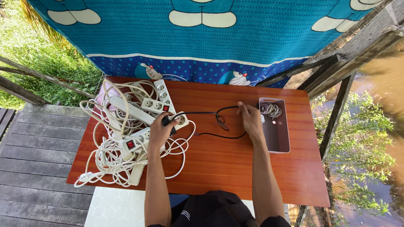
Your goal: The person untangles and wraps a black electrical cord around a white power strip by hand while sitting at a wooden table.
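While the left hand grips the plug, the right hand pinches the black cord taut (strips heaped alongside).

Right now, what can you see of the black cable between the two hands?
The black cable is thin and rubbery-looking, lying slack on the wooden table. The left hand grips its plug end by a white socket. The right hand pinches the other end. A loose loop sits mid-length and a low curve sags toward the person.
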